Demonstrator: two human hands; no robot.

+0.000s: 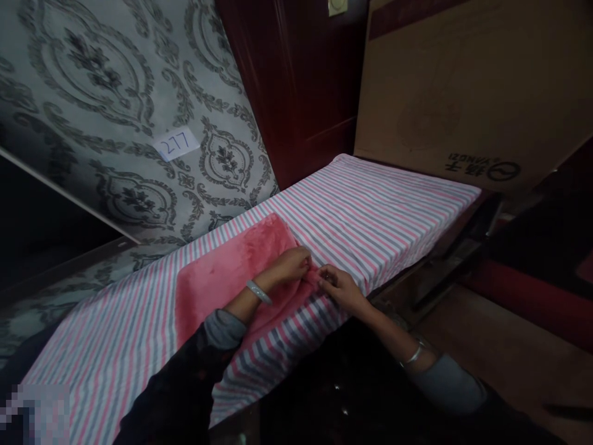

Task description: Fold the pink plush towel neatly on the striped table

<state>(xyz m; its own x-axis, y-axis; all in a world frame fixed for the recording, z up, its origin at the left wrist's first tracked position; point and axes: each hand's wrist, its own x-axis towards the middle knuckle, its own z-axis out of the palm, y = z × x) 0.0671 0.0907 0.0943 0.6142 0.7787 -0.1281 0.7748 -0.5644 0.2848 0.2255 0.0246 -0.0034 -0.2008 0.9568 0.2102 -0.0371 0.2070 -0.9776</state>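
A plush pink cloth, roughly rectangular, lies flat on a striped sheet. At its right corner my left hand has its fingers closed on the pink cloth. Close beside it, my right hand pinches the same corner, which is bunched between the two hands. Both wrists wear silvery bangles. The fingertips are partly hidden by folds of cloth.
A large cardboard box stands behind the sheet's far right end. Patterned wallpaper with a paper label reading 277 and a dark red door are behind. A dark panel is at left.
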